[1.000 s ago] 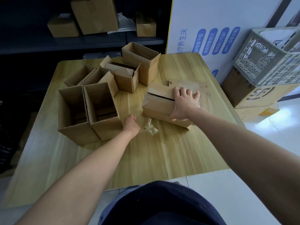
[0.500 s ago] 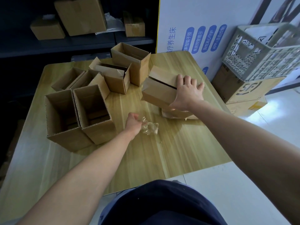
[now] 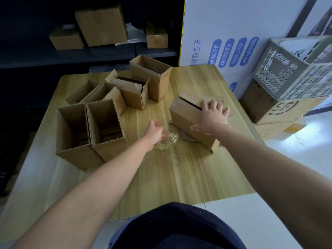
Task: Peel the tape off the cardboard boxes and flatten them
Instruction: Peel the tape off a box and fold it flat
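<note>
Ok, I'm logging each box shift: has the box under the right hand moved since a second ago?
Yes. The box under the right hand has swung, its right end now nearer the near edge of the table.

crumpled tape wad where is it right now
Head view, mid-table: the crumpled clear tape lies on the wooden table at the fingertips of the left hand, just left of the cardboard box under the right hand.
</note>
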### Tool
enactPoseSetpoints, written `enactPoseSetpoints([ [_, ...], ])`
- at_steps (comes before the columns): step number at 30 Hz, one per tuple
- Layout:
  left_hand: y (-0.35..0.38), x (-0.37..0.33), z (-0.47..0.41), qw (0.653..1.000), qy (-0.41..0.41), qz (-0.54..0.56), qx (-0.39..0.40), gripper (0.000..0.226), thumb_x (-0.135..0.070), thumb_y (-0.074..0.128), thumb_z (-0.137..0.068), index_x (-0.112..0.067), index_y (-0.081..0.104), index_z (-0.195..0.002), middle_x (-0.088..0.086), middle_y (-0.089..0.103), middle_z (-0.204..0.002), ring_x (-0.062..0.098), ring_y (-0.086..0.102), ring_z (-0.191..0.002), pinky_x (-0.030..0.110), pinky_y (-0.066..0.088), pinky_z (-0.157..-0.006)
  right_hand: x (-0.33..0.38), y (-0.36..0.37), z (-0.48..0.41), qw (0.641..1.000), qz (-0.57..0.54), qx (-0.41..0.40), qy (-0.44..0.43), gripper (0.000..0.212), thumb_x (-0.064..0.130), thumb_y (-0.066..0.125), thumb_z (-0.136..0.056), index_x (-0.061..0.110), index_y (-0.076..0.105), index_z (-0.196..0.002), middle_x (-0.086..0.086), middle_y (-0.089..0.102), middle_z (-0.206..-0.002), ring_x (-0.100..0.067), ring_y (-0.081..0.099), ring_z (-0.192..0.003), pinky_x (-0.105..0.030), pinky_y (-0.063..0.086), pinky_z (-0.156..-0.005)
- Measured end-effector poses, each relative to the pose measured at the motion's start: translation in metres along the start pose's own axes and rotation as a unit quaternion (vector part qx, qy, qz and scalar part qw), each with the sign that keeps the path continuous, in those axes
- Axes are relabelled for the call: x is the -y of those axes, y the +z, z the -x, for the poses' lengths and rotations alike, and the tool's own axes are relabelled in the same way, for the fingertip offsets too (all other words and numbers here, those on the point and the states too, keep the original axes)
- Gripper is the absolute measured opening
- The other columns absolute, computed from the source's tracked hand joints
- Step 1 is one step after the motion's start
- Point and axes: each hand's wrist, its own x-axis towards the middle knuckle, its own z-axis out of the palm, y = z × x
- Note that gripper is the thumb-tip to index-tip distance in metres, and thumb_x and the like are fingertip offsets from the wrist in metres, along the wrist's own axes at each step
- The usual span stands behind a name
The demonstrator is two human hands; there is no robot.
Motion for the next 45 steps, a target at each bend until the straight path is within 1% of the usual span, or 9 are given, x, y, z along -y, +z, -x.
enactPoseSetpoints([
  [3,-0.002,0.003,0.003,0.999,-0.02,0.04,0.012,0.04,-0.011,0.036,-0.101,-0.012,0.026,-0.14,0.005,0.043,-0.13,0.018,0.067,-0.088,0.038,0.043,-0.101,-0.001,0.0,-0.002,1.0,0.009,-0.007,-0.021,0.105,0.063,0.069,-0.07,0.022,0.014,-0.149,-0.014,0.019,-0.151,-0.038,0.018,-0.139,-0.061,0.002,-0.114],
  [8,-0.003,0.006,0.005,0.999,-0.037,0.016,0.005,0.046,0.002,0.04,-0.097,-0.011,0.029,-0.139,0.013,0.04,-0.138,0.014,0.066,-0.08,0.021,0.048,-0.068,0.005,0.001,0.001,0.999,0.014,-0.001,-0.035,0.112,0.067,0.068,-0.067,0.023,0.007,-0.15,-0.014,0.015,-0.153,-0.039,0.017,-0.14,-0.062,0.0,-0.113],
  [15,-0.002,0.001,0.007,0.998,-0.042,-0.019,0.032,0.044,0.0,0.048,-0.094,-0.012,0.034,-0.134,0.006,0.048,-0.118,0.014,0.064,-0.084,0.027,0.05,-0.076,0.009,0.0,0.003,0.999,0.0,0.015,-0.052,0.118,0.064,0.072,-0.066,0.022,0.003,-0.151,-0.013,0.019,-0.15,-0.036,0.02,-0.139,-0.058,0.004,-0.115],
  [20,-0.001,-0.009,0.01,0.998,-0.01,-0.057,0.022,0.035,-0.003,0.049,-0.094,-0.013,0.042,-0.127,0.005,0.052,-0.116,0.021,0.062,-0.099,0.032,0.051,-0.085,0.01,-0.002,0.008,0.998,-0.014,0.0,-0.055,0.104,0.06,0.071,-0.07,0.018,0.016,-0.147,-0.012,0.032,-0.144,-0.034,0.031,-0.133,-0.05,0.021,-0.113],
  [25,-0.002,-0.017,0.012,0.995,0.002,-0.083,0.046,0.033,-0.02,0.056,-0.095,-0.013,0.043,-0.124,0.004,0.051,-0.119,0.021,0.057,-0.106,0.035,0.049,-0.091,0.012,-0.011,0.008,0.997,-0.051,-0.005,-0.05,0.068,0.046,0.066,-0.084,0.013,0.037,-0.135,-0.012,0.053,-0.124,-0.03,0.049,-0.115,-0.038,0.043,-0.085],
  [34,0.01,-0.027,0.004,0.996,-0.054,-0.068,0.005,0.103,-0.063,0.068,-0.072,-0.013,0.015,-0.146,0.008,0.044,-0.139,0.026,0.054,-0.114,0.044,0.048,-0.094,0.023,-0.026,0.01,0.996,-0.016,-0.033,-0.086,0.032,0.025,0.034,-0.102,0.006,0.058,-0.093,-0.012,0.063,-0.087,-0.033,0.062,-0.081,-0.035,0.047,-0.063],
  [39,0.016,-0.045,0.002,0.996,-0.054,-0.004,-0.073,0.096,-0.046,0.076,-0.065,-0.022,0.018,-0.138,0.008,0.041,-0.13,0.031,0.052,-0.11,0.049,0.053,-0.086,0.031,-0.047,0.01,0.987,0.058,-0.075,-0.13,0.031,0.023,0.034,-0.103,0.013,0.053,-0.08,-0.005,0.053,-0.075,-0.028,0.06,-0.074,-0.033,0.048,-0.059],
  [42,0.009,-0.056,-0.001,0.994,-0.07,0.083,-0.031,0.078,-0.021,0.065,-0.058,-0.017,0.031,-0.129,0.014,0.051,-0.121,0.032,0.059,-0.098,0.044,0.055,-0.073,0.031,-0.052,0.009,0.986,0.068,-0.083,-0.126,0.035,0.021,0.032,-0.104,0.01,0.059,-0.085,-0.004,0.053,-0.075,-0.028,0.061,-0.074,-0.032,0.046,-0.057],
  [45,-0.003,-0.055,-0.003,0.993,-0.077,0.094,-0.008,0.071,0.0,0.055,-0.069,-0.013,0.032,-0.135,0.012,0.055,-0.101,0.026,0.06,-0.085,0.043,0.055,-0.074,0.027,-0.055,0.008,0.988,0.048,-0.09,-0.113,0.041,0.026,0.027,-0.105,0.009,0.059,-0.087,-0.005,0.058,-0.079,-0.026,0.061,-0.072,-0.034,0.049,-0.06],
])
